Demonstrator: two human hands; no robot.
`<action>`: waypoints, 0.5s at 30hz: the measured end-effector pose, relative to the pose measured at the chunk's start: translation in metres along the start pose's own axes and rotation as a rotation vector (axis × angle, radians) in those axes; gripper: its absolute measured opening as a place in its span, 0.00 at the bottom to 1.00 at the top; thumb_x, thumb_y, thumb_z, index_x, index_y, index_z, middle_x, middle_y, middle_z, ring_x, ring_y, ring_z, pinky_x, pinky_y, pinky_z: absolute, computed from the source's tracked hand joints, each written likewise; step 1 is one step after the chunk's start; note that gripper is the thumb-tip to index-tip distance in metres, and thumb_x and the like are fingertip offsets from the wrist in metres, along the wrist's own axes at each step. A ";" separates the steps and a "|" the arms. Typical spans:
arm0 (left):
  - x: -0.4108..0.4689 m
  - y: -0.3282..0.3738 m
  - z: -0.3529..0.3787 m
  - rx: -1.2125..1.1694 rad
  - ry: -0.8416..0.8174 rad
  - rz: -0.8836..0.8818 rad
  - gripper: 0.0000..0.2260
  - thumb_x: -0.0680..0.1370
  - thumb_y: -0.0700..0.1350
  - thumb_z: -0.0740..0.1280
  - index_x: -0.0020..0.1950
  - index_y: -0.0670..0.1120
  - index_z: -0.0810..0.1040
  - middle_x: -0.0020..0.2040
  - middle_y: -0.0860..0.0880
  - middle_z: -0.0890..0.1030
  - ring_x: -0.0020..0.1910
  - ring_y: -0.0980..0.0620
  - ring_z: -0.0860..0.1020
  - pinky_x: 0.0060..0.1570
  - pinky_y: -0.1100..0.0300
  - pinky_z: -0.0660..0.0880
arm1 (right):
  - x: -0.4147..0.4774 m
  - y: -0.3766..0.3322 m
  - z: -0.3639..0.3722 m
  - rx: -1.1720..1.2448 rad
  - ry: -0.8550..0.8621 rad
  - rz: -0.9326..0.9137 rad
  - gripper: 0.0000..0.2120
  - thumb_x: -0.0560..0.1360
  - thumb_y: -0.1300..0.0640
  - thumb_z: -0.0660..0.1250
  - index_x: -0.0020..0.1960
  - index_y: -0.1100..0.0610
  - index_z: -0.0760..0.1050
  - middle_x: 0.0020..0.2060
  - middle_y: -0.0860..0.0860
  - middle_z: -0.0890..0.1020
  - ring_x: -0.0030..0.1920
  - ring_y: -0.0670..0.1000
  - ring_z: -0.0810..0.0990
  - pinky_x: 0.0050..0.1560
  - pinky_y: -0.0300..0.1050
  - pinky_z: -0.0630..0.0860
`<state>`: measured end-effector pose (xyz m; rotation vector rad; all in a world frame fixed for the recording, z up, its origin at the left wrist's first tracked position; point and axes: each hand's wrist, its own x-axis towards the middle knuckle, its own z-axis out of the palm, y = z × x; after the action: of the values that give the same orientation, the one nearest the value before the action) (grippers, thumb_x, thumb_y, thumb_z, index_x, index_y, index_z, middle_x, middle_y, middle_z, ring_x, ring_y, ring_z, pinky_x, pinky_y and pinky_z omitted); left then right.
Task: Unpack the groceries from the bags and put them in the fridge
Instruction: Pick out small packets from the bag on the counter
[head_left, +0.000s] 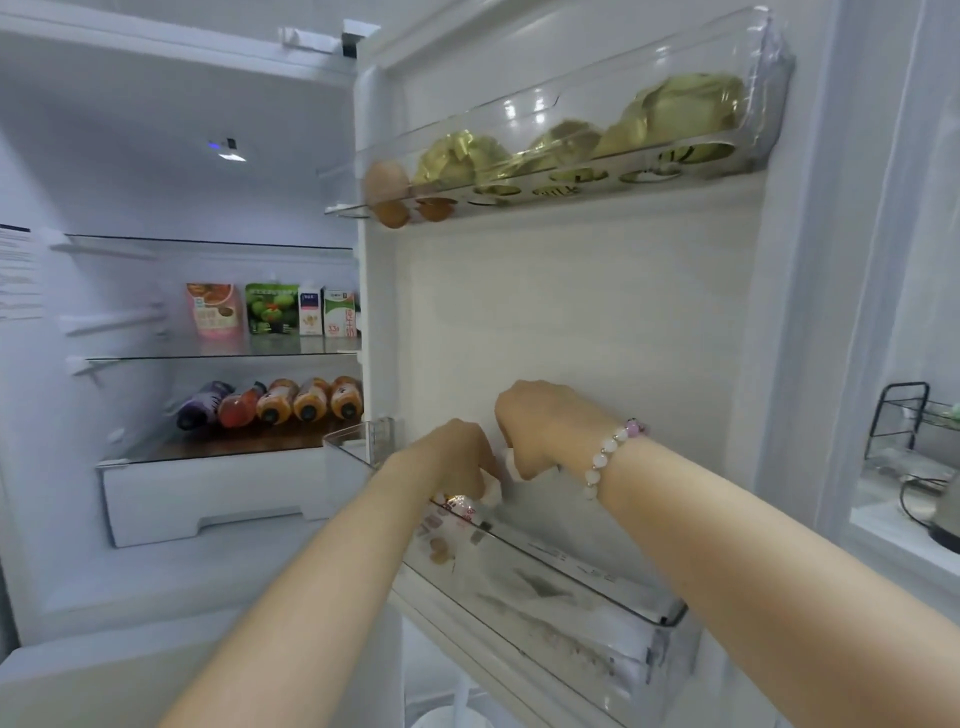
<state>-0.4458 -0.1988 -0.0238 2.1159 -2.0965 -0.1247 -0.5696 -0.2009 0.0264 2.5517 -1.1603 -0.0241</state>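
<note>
Gripping a printed packet (457, 512), writing blurred, left hand (447, 457); right hand (545, 428) pinches white wrapper (511, 462).

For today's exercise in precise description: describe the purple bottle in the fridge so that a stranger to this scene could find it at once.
Start at the open fridge compartment and go down to the lowest glass shelf, just above the white drawer. Five bottles lie there on their sides in a row, caps toward the viewer. The purple bottle is leftmost, the only dark one; its neighbours are red and orange.

top shelf (208, 244) bare, door bin (597, 582) crowded
</note>
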 end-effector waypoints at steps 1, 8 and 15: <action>0.002 0.002 0.004 0.023 -0.030 0.013 0.18 0.73 0.39 0.67 0.60 0.54 0.80 0.57 0.48 0.80 0.53 0.48 0.78 0.54 0.55 0.77 | -0.002 0.002 0.000 0.013 0.001 -0.002 0.11 0.71 0.64 0.67 0.33 0.59 0.68 0.29 0.51 0.71 0.26 0.48 0.69 0.25 0.37 0.63; 0.005 0.008 0.012 0.201 -0.191 0.068 0.18 0.73 0.48 0.69 0.61 0.47 0.78 0.58 0.49 0.80 0.55 0.48 0.78 0.47 0.59 0.75 | -0.008 0.004 0.000 0.120 0.052 0.033 0.06 0.72 0.61 0.67 0.39 0.60 0.71 0.30 0.51 0.71 0.34 0.54 0.73 0.27 0.37 0.65; 0.007 -0.001 0.006 0.167 -0.324 0.039 0.04 0.71 0.44 0.65 0.37 0.45 0.74 0.34 0.49 0.71 0.35 0.49 0.69 0.37 0.59 0.66 | -0.004 -0.005 0.006 0.041 0.074 0.095 0.17 0.72 0.65 0.65 0.29 0.59 0.62 0.27 0.52 0.67 0.25 0.49 0.65 0.25 0.38 0.61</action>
<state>-0.4459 -0.2062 -0.0290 2.2774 -2.4031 -0.3186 -0.5690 -0.1969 0.0186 2.5062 -1.2642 0.1176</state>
